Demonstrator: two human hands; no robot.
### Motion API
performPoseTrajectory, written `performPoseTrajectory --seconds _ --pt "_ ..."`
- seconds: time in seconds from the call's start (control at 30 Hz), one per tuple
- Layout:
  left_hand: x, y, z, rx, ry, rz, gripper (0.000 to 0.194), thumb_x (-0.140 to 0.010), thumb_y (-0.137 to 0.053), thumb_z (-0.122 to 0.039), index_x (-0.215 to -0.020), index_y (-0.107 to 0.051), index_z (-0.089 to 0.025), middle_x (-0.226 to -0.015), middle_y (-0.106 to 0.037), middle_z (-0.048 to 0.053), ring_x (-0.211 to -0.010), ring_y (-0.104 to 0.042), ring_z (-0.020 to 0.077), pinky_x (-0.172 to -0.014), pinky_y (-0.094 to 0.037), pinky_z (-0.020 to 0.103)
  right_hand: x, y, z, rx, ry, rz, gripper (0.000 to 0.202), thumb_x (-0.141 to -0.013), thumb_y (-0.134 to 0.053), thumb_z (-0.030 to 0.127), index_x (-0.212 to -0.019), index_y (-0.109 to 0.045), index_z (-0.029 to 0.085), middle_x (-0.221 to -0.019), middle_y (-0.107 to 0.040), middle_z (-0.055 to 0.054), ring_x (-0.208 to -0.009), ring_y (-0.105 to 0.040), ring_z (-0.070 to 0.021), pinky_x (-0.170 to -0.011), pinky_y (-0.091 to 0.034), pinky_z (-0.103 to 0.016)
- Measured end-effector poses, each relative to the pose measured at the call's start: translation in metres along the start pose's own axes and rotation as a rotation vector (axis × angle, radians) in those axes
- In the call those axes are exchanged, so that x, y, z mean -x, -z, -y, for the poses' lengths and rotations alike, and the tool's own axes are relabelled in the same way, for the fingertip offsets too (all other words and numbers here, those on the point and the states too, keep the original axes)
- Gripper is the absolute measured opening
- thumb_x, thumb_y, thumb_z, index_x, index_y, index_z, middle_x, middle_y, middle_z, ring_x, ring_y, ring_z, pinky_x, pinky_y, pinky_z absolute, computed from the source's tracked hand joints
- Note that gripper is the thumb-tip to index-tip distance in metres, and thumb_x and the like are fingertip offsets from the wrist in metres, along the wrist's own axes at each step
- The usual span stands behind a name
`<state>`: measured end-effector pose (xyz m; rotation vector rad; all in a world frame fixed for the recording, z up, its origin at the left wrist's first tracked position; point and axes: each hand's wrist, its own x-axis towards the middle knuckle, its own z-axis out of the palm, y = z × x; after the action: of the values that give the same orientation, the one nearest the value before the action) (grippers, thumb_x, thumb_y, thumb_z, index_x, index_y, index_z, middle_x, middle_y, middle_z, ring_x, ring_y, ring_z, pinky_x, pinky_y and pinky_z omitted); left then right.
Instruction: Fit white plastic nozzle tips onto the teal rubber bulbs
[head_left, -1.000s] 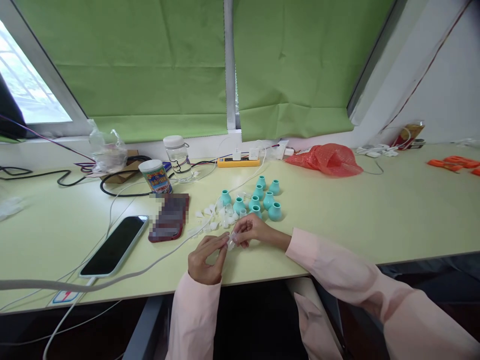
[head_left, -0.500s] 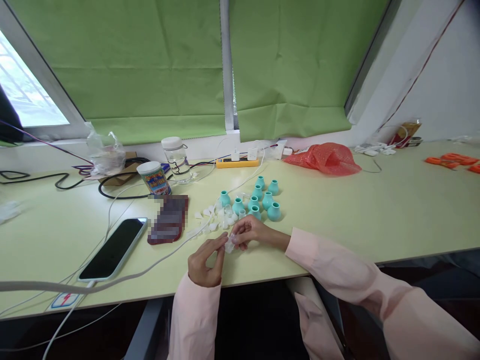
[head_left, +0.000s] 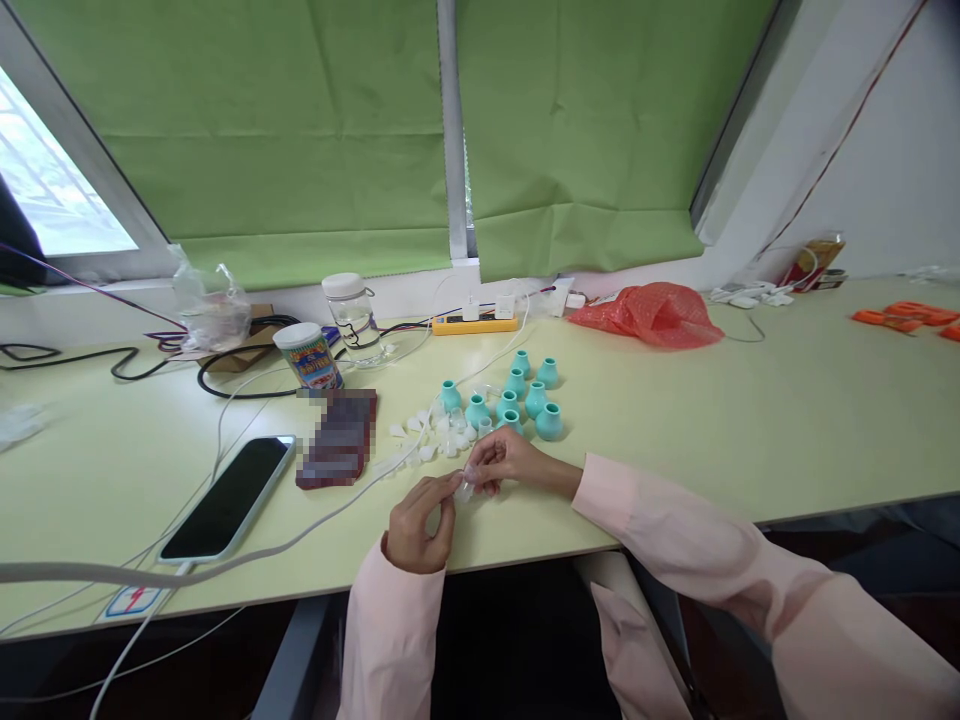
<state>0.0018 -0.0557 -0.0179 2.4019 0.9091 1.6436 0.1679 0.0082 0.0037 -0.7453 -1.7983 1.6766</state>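
Both hands meet over the front of the table around a small clear plastic piece [head_left: 464,490]. Thumb and fingertips of my left hand [head_left: 421,522] pinch it from the left. From the right, my right hand [head_left: 504,458] pinches the same piece, its fingers curled. The piece's exact shape is partly hidden by the fingers. Just beyond the hands lies a loose spread of small clear and whitish plastic parts [head_left: 427,453]. Several turquoise bulb-shaped pieces with open necks [head_left: 549,422] stand behind my right hand.
A phone [head_left: 229,500] with a cable lies at left, near a blurred dark red item [head_left: 337,440]. Behind stand a printed tub [head_left: 307,357], a clear bottle [head_left: 354,320] and a yellow power strip [head_left: 475,325]. A white cable [head_left: 322,520] crosses the table. Red bubble wrap [head_left: 652,315] lies back right.
My left hand has shifted slightly to the right and turned a little, still pinching the clear piece. My right hand has hardly moved.
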Motion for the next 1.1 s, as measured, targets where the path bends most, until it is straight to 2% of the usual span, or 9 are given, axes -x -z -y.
performPoseTrajectory --seconds 0.1,0.2,0.37,0.57,0.97,1.1 --pt "0.006 -0.002 -0.001 0.004 0.195 -0.014 0.026 -0.077 -0.043 -0.014 -0.098 -0.057 -0.017 -0.084 -0.065 0.008 -0.072 -0.063 0.0152 -0.058 -0.054 0.023 0.0 -0.001 0.005 -0.036 0.021 -0.025 0.029 -0.057 -0.07 0.035 -0.065 -0.06 0.009 -0.055 -0.059 -0.001 -0.042 -0.052 -0.0073 -0.043 -0.043 -0.02" --pt "0.011 -0.005 -0.005 0.04 0.382 -0.082 0.022 -0.077 -0.046 -0.021 -0.096 -0.056 -0.017 -0.086 -0.064 0.006 -0.068 -0.061 0.0127 -0.053 -0.054 0.02 0.0 -0.003 0.007 -0.081 0.026 0.043 0.029 -0.058 -0.069 0.034 -0.07 -0.059 0.009 -0.058 -0.06 -0.001 -0.045 -0.053 -0.0079 -0.046 -0.044 -0.021" --pt "0.01 -0.007 -0.011 0.026 0.508 -0.171 0.028 -0.069 -0.058 -0.026 -0.096 -0.057 -0.017 -0.078 -0.064 0.004 -0.06 -0.058 0.011 -0.048 -0.053 0.02 -0.001 -0.005 0.003 -0.119 0.024 0.097 0.032 -0.057 -0.07 0.032 -0.077 -0.06 0.009 -0.064 -0.061 -0.002 -0.049 -0.055 -0.0087 -0.049 -0.046 -0.022" --pt "0.009 -0.007 -0.01 0.034 0.435 -0.191 0.016 -0.065 -0.063 -0.025 -0.078 -0.063 -0.016 -0.07 -0.062 0.003 -0.056 -0.055 0.0102 -0.043 -0.052 0.018 -0.001 -0.005 -0.004 -0.075 0.054 0.119 0.033 -0.057 -0.071 0.029 -0.083 -0.062 0.01 -0.062 -0.061 -0.001 -0.05 -0.056 -0.0089 -0.05 -0.045 -0.021" --pt "0.012 -0.009 -0.002 0.065 0.232 -0.172 0.016 -0.066 -0.062 -0.017 -0.082 -0.064 -0.018 -0.072 -0.06 0.003 -0.057 -0.056 0.0089 -0.041 -0.051 0.016 0.001 -0.006 -0.003 -0.094 0.042 0.151 0.027 -0.057 -0.071 0.024 -0.077 -0.063 0.009 -0.061 -0.06 -0.001 -0.05 -0.054 -0.0074 -0.051 -0.044 -0.02" --pt "0.013 -0.008 -0.001 0.064 0.19 -0.165 0.018 -0.067 -0.061 -0.015 -0.085 -0.064 -0.019 -0.073 -0.06 0.003 -0.058 -0.057 0.009 -0.042 -0.051 0.016 0.0 -0.007 -0.004 -0.136 -0.012 0.146 0.026 -0.056 -0.071 0.025 -0.073 -0.06 0.009 -0.059 -0.06 -0.001 -0.048 -0.055 -0.0079 -0.049 -0.044 -0.02"
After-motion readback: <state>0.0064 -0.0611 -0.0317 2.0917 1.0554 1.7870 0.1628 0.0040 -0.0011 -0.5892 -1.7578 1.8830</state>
